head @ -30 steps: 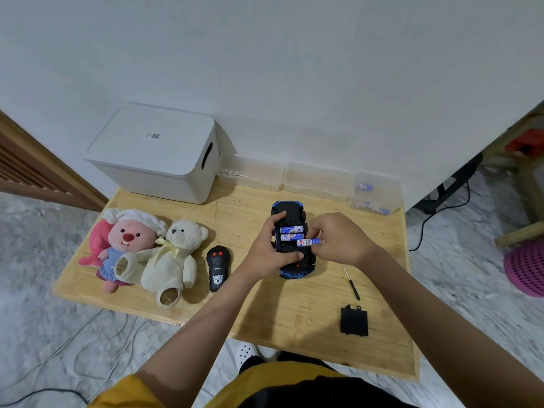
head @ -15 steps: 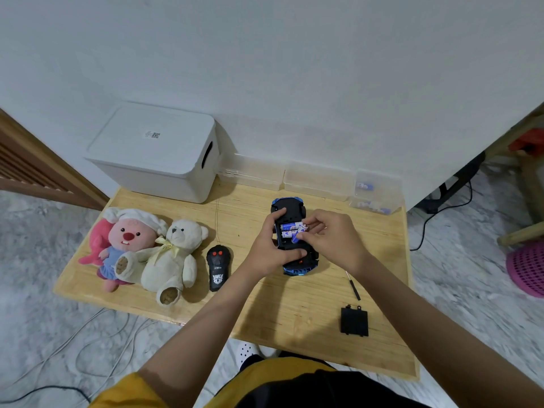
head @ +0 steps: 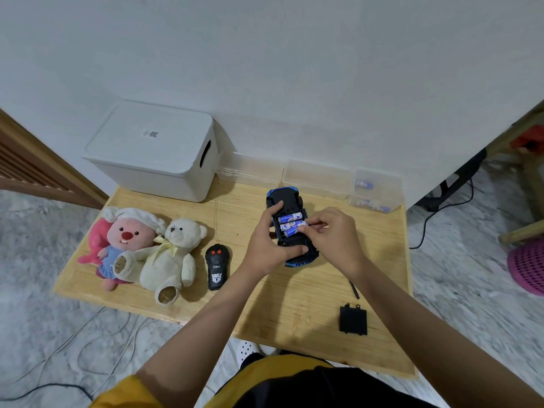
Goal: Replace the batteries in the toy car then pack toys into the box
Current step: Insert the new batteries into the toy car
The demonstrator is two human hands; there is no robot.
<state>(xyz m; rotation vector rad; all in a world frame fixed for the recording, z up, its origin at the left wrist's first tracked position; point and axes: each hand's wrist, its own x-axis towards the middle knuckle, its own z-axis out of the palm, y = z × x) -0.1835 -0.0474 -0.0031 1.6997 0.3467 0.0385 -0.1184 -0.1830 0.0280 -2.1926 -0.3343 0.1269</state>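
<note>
The blue toy car [head: 287,201] lies upside down on the wooden table [head: 294,295], its battery bay open. Three blue-and-white batteries [head: 290,222] lie side by side in the bay. My left hand [head: 266,248] grips the car's left side and near end. My right hand [head: 332,237] pinches the right end of the nearest battery with its fingertips. The black battery cover [head: 353,320] rests near the table's front right. A small screwdriver [head: 354,289] lies just beyond it, partly hidden by my right wrist. The white lidded box [head: 153,151] stands at the back left.
A pink plush [head: 123,240] and a cream teddy bear [head: 170,257] lie at the left. A black remote control [head: 217,266] sits beside them. Clear plastic containers [head: 318,178] line the wall, the right one [head: 376,192] holding batteries. Cables trail on the floor.
My right hand has brought the third battery from the car's side into the bay, beside the other two. My left hand has kept its hold on the car.
</note>
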